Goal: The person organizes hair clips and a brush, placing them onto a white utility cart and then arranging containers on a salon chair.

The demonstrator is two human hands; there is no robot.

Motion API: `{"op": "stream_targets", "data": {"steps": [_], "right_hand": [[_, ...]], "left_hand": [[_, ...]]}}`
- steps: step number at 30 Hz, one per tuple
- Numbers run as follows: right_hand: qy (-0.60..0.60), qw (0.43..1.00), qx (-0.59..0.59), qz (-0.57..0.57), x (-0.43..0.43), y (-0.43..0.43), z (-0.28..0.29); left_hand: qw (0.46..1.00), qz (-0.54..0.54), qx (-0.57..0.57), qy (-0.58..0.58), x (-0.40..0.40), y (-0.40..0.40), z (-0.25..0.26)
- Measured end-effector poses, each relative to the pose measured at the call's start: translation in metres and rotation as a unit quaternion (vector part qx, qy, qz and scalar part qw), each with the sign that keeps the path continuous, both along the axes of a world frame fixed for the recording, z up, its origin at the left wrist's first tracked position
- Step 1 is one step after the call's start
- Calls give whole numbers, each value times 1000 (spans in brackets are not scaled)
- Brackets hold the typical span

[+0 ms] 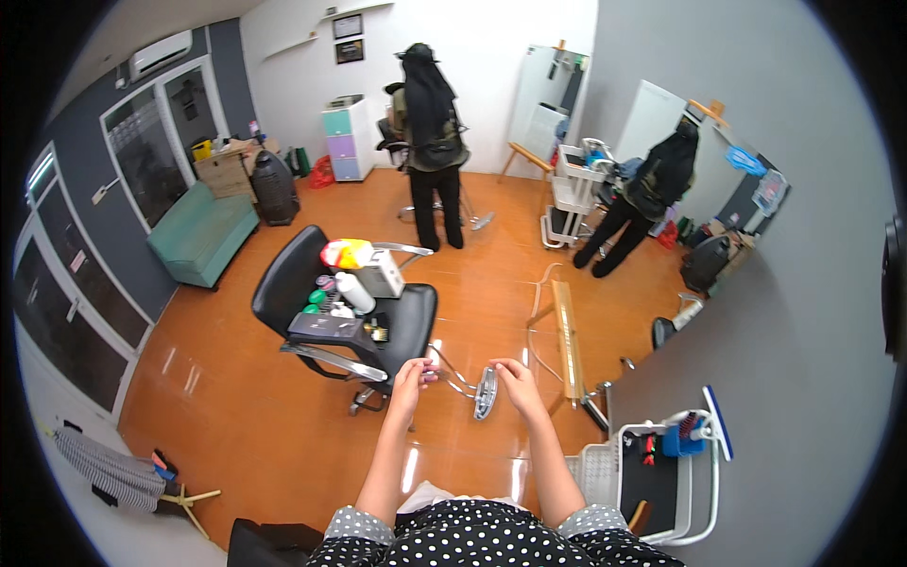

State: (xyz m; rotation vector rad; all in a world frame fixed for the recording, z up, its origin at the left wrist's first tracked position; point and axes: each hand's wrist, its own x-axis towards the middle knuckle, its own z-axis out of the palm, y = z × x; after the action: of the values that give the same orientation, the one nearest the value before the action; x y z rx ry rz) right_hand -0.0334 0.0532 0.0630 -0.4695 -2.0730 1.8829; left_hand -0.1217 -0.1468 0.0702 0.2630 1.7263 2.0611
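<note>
In front of my body, both forearms reach out over the orange floor, with their hands apart. My left hand (413, 383) has its fingers bent close together near the armrest of the black salon chair (414, 312). Its fingertips are too small to tell if something thin is held. My right hand (519, 384) has thumb and fingertips brought together, and it is unclear if anything is between them. Between the hands in the picture lies the chair's metal footrest (485, 394), lower down. On the chair seat are a white bottle (354, 292), a box (382, 274) and a dark case (327, 326).
A white trolley (686, 524) holding a blue cup (682, 443) stands at right, beside a grey wall. A wooden-framed piece (565, 340) stands ahead. Further off are a person in black (434, 142), another dark-clothed figure (655, 177) and a green sofa (202, 237).
</note>
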Motion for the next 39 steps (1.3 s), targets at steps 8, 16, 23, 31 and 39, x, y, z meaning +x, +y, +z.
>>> {"op": "stream_targets", "data": {"steps": [8,16,23,31,39], "right_hand": [[-1,996,-83,45,-112,-90,12],[-2,993,-56,105,-190,-123,-16],[-56,989,-65,123,-253,-110,-27],[-112,978,-73,162,-359,-71,-53],[-191,945,-27,263,-445,-48,-183]], "left_hand": [[996,85,2,5,-88,-109,8],[988,152,-21,-22,-127,-158,-11],[981,184,-15,-66,-176,-144,-34],[973,207,-24,-103,-271,-87,-67],[948,239,-11,-210,-342,-5,-167]]}}
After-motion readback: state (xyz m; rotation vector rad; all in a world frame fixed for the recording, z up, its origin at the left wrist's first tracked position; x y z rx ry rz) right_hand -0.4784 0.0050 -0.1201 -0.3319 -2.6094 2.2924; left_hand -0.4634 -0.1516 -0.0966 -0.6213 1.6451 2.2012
